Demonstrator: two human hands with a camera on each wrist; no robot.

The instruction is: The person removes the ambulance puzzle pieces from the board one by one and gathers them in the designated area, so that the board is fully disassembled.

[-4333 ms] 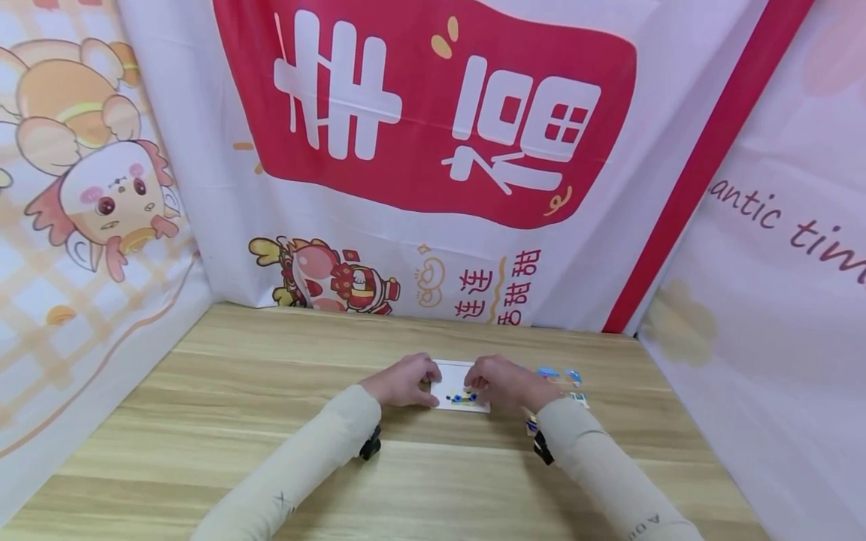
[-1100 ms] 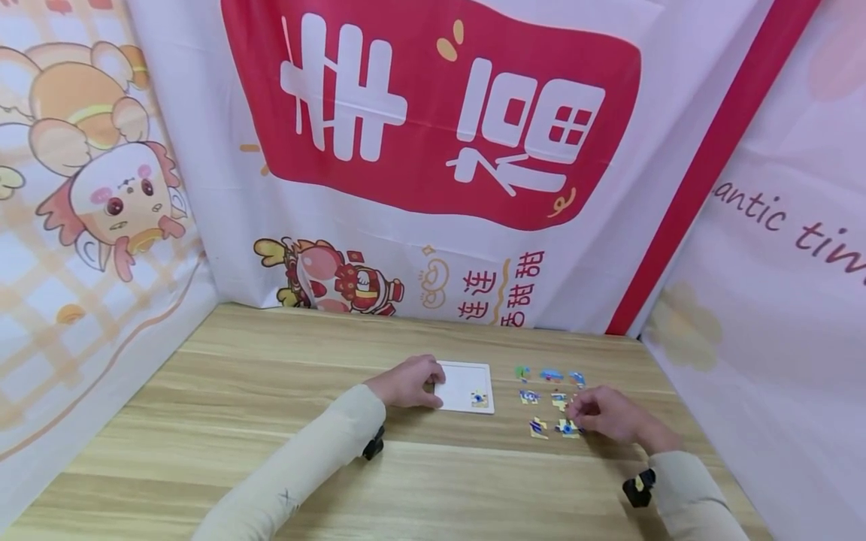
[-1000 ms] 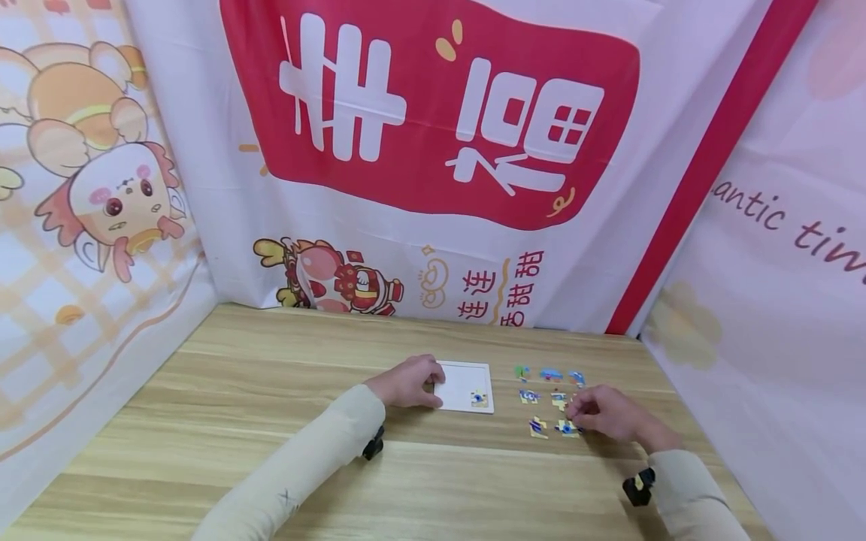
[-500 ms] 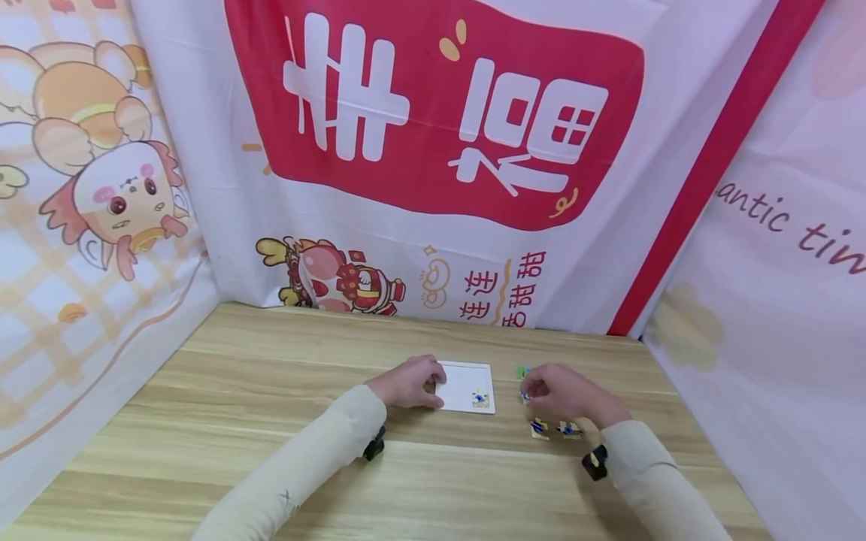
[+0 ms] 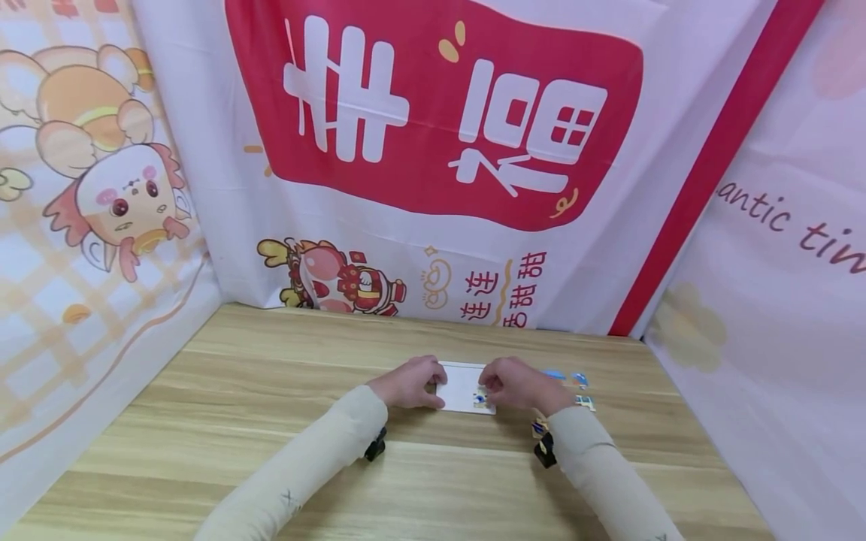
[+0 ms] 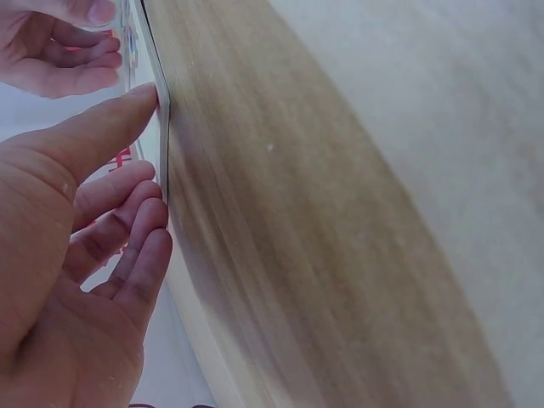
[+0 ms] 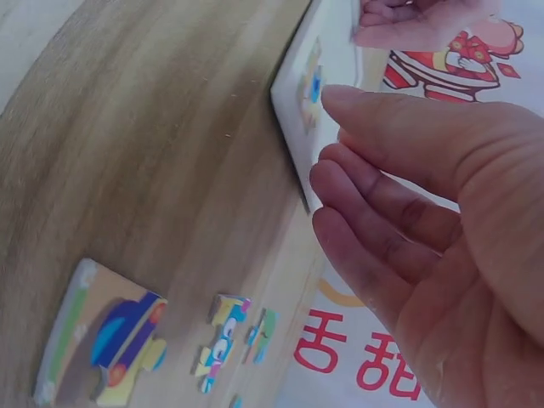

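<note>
A flat white puzzle tray (image 5: 456, 387) lies on the table in the head view. My left hand (image 5: 409, 382) holds its left edge, with the thumb near the front corner and the curled fingertips further back. One jigsaw piece (image 5: 480, 397), with a blue round spot on it, lies flat in the tray's front right corner. My right hand (image 5: 517, 385) is over the tray's right side, its fingers loosely bent. In the right wrist view its thumb tip (image 7: 336, 100) is right at that piece, and the index fingertip is mostly hidden behind the thumb.
Loose jigsaw pieces lie right of the tray, partly covered by my right arm. A blue-car piece (image 7: 127, 340), an eyed piece (image 7: 223, 340) and a green piece (image 7: 265, 333) show in the right wrist view. Printed cloth walls (image 5: 433, 255) border the wooden table (image 5: 325, 342).
My right hand has moved left from the loose pieces to the corner piece in the tray. Earlier, more blue-and-yellow picture showed in the tray. My left hand stays at the tray's edge.
</note>
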